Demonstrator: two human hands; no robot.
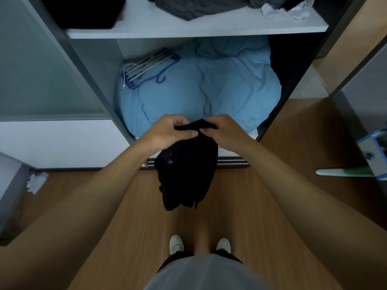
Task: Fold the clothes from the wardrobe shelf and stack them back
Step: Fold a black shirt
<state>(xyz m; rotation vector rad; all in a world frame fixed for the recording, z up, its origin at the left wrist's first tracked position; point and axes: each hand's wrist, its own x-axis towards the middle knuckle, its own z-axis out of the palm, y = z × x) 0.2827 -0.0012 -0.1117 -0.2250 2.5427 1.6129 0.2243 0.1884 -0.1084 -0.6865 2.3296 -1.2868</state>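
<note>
Holding a black garment point(186, 170) by its top edge, both hands side by side and almost touching. Left hand point(171, 132) grip: thumb and curled fingers pinching the fabric. Right hand point(225, 132) grip: same, pinching the same edge. The garment hangs free in mid-air just in front of the blue duvet point(199, 91), resting on nothing.

Likely step: finding the edge before the first fold. To do it well:
- slide the grips apart along the edge until it's taut
- locate the seams or corners
- give one shake so the lump drops flat
- fold in the air or against the body, since the duvet is too soft to press on

Fabric is limp and bunched, with faint vertical ridges, possibly a rib knit. There's a small pale speck on the front. Can't tell the garment type.

The duvet is light blue, puffy and creased. A bundle of pale and blue hangers point(146, 68) lies on the duvet's upper left.

The wardrobe shelf point(188, 28) above the duvet is a flat white board. It carries:
- crumpled grey clothes point(199, 7), not yet folded
- a crumpled white piece point(287, 10) at the right
- a dark squared stack point(83, 11) at the left
</note>
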